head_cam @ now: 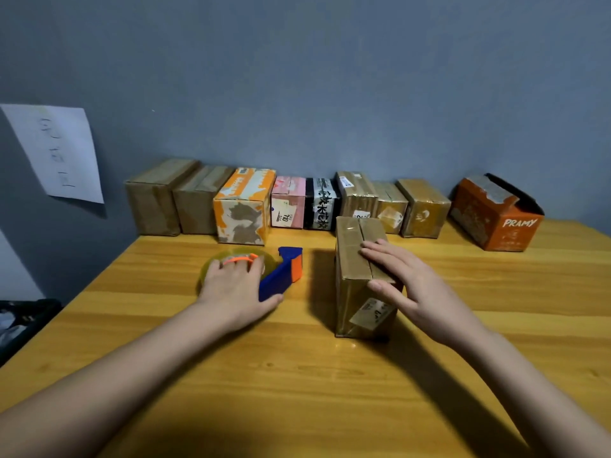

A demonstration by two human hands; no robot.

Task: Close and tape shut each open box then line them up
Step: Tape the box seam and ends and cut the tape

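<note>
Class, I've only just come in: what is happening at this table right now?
A person is sealing cardboard boxes. Their right hand presses flat on the closed flaps of a brown box at mid-table, while their left hand rests on a blue tape dispenser. A row of closed boxes lines the wall; an orange box at the far right is open.

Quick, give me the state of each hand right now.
Left hand: open, resting on the blue and orange tape dispenser.
Right hand: open, fingers pressing the brown cardboard box.
</note>
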